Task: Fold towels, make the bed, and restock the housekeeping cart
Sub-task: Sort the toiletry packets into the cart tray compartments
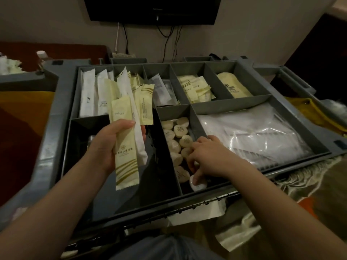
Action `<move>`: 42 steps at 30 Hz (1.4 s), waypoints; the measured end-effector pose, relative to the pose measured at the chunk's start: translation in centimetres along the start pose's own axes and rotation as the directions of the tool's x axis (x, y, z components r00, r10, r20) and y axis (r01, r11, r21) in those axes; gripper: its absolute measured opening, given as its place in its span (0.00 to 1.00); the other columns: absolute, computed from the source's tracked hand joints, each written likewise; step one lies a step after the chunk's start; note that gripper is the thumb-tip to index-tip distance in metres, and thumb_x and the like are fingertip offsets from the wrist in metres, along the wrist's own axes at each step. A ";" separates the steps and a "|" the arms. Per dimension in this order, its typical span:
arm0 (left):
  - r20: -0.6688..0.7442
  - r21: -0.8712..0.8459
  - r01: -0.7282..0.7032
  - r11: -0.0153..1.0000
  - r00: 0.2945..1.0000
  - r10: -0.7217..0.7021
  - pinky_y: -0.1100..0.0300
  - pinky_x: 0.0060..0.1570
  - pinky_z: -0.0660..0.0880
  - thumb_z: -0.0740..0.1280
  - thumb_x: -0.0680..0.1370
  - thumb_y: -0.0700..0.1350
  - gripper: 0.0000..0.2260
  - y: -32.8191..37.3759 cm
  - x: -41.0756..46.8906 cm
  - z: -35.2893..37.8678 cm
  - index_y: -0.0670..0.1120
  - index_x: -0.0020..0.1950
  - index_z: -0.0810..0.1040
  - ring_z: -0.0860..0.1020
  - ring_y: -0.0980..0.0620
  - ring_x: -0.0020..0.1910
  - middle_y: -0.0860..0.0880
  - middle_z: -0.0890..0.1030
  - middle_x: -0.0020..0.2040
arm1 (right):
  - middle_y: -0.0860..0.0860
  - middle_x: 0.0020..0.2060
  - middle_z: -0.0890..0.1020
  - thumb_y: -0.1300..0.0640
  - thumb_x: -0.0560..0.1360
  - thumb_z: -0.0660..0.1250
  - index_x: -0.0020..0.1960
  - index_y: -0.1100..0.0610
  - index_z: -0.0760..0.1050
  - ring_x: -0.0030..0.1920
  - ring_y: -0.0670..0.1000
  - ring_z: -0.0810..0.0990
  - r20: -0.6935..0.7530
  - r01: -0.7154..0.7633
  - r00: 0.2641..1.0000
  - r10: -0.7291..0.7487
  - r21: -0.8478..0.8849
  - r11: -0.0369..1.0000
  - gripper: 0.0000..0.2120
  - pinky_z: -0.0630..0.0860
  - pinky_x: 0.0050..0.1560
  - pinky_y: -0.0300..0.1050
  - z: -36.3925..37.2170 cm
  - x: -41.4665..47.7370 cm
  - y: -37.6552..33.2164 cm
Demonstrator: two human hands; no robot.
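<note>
While left hand (109,145) grips sachets (126,147), right hand (210,158) touches soaps (180,139).

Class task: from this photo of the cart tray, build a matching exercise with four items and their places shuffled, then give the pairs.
1 long cream sachets
2 round soaps
3 clear plastic bags
4 cream pouch

A back-right compartment
B held in the left hand
C narrow compartment where the right hand reaches
D large front-right compartment

Pairs: 1-B, 2-C, 3-D, 4-A
</note>
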State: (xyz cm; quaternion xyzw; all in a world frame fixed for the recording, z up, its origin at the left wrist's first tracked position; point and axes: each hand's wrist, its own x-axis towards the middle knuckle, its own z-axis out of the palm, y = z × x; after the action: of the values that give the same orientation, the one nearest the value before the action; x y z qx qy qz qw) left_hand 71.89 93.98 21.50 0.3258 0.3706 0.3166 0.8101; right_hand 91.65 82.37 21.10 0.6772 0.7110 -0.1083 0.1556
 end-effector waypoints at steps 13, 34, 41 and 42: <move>0.011 0.192 -0.008 0.981 1.000 0.006 0.57 0.32 0.76 0.68 0.64 0.45 0.23 -0.4 -0.9 1.0 0.42 0.59 0.75 0.80 0.48 0.38 0.43 0.80 0.43 | 0.42 0.43 0.79 0.45 0.76 0.63 0.52 0.47 0.74 0.45 0.43 0.77 -0.402 0.034 0.855 0.328 0.674 0.738 0.08 0.76 0.48 0.41 -5.1 0.9 -1.0; 0.034 0.442 -0.243 0.863 0.967 0.254 0.55 0.44 0.77 0.65 0.75 0.35 0.20 0.9 0.5 4.3 0.47 0.66 0.71 0.80 0.48 0.50 0.47 0.81 0.53 | 0.45 0.33 0.79 0.56 0.78 0.65 0.42 0.55 0.76 0.33 0.40 0.76 -0.437 0.444 0.586 0.682 0.878 0.180 0.06 0.74 0.33 0.36 -6.4 5.8 -2.7; -0.100 0.338 -0.217 0.916 0.959 0.264 0.56 0.35 0.72 0.63 0.78 0.39 0.21 1.2 2.6 8.9 0.51 0.69 0.66 0.75 0.51 0.46 0.52 0.75 0.50 | 0.45 0.36 0.74 0.54 0.79 0.63 0.46 0.54 0.71 0.35 0.44 0.72 -0.422 0.339 0.484 0.766 0.898 0.281 0.05 0.68 0.32 0.30 -6.6 6.9 9.3; -0.114 0.333 -0.221 0.917 0.955 0.272 0.55 0.35 0.72 0.64 0.78 0.39 0.21 1.2 2.9 9.6 0.51 0.69 0.66 0.75 0.50 0.47 0.51 0.75 0.50 | 0.46 0.37 0.74 0.53 0.79 0.63 0.50 0.56 0.72 0.38 0.45 0.73 -0.416 0.293 0.490 0.766 0.906 0.304 0.06 0.68 0.35 0.31 -6.5 7.1 11.1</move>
State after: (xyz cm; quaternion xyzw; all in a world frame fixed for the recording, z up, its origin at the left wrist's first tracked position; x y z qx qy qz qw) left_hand 80.84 94.04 26.18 0.4696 0.4355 0.3776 0.6687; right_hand 101.95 92.02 25.16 0.7105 0.3564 -0.1226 -0.5942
